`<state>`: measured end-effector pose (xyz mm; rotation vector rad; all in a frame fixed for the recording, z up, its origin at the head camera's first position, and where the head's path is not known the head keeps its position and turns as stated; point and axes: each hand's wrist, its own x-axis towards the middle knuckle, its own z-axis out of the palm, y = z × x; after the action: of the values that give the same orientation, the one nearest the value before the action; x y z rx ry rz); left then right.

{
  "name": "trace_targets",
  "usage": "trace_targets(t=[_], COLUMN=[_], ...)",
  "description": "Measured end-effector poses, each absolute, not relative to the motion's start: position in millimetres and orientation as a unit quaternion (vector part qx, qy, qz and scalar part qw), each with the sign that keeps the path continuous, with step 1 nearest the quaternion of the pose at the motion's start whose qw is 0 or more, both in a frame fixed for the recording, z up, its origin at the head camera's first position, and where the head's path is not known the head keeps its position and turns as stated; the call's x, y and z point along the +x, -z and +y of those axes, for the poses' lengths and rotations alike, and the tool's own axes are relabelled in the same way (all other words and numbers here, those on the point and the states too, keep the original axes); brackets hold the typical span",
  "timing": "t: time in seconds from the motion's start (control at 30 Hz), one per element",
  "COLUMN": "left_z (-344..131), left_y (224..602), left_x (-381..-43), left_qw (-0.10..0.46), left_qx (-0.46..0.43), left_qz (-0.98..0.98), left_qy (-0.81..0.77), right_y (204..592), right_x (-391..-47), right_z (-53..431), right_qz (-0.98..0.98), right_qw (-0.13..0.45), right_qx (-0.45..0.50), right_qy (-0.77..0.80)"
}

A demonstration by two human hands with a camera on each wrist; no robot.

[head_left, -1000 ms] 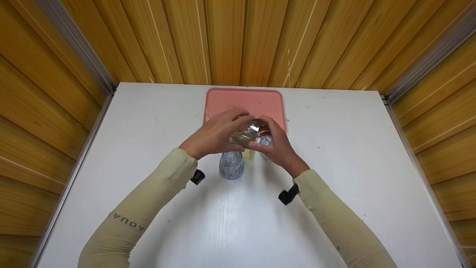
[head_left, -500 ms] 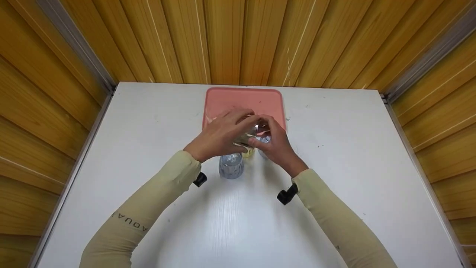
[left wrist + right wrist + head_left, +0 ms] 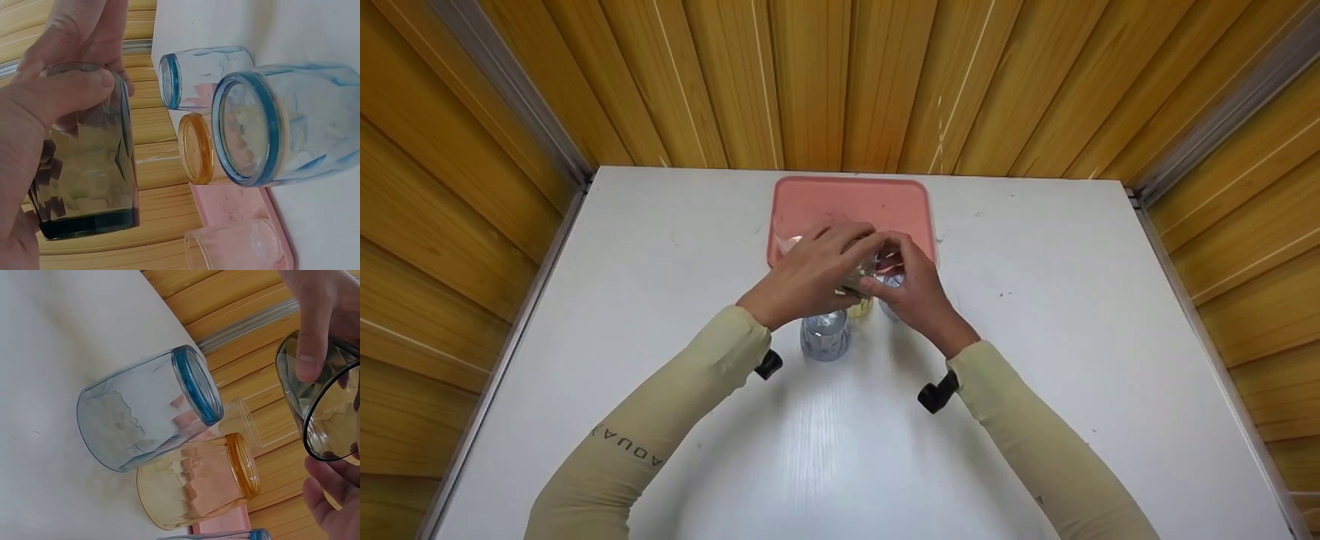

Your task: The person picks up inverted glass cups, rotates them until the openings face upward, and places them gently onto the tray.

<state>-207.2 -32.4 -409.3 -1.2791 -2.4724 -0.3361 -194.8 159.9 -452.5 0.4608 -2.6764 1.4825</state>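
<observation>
A smoky brown drinking glass (image 3: 84, 163) is held sideways in the air between both hands, its base to the left and its rim (image 3: 315, 455) to the right. My left hand (image 3: 810, 270) grips it round the body, the thumb along its side. My right hand (image 3: 919, 289) holds it at the rim end, fingers and thumb curled at the edge. Below stand upturned tumblers: a blue-tinted one (image 3: 826, 337) in front, a yellow one (image 3: 191, 486), and a second blue-tinted one (image 3: 135, 416) on the right. The hands partly cover them in the head view.
A pink tray (image 3: 855, 199) lies at the back of the white table (image 3: 1035, 300). On its left part stands a clear tumbler (image 3: 256, 244), mostly behind my left hand in the head view. Wood-patterned walls (image 3: 840, 82) enclose the table's back and sides.
My left hand has shifted slightly right, toward my right hand, and now covers more of the smoky glass. The right hand has hardly moved; the standing tumblers stay put.
</observation>
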Motion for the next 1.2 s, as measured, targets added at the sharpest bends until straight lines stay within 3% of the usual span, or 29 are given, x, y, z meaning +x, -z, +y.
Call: trace_targets(t=[0.27, 1.2], left_z=[-35.5, -37.7], left_y=[409.7, 404.0], left_x=[-208.0, -204.8], left_qw=[0.163, 0.145], left_qx=[-0.449, -0.438], left_qz=[-0.87, -0.867], left_qy=[0.123, 0.19], right_y=[456.0, 457.3], right_x=[-196.9, -199.8], right_z=[162.4, 165.7], right_qz=[-0.857, -0.863], right_qw=[0.006, 0.099], right_qx=[0.182, 0.154], right_qy=[-0.482, -0.47])
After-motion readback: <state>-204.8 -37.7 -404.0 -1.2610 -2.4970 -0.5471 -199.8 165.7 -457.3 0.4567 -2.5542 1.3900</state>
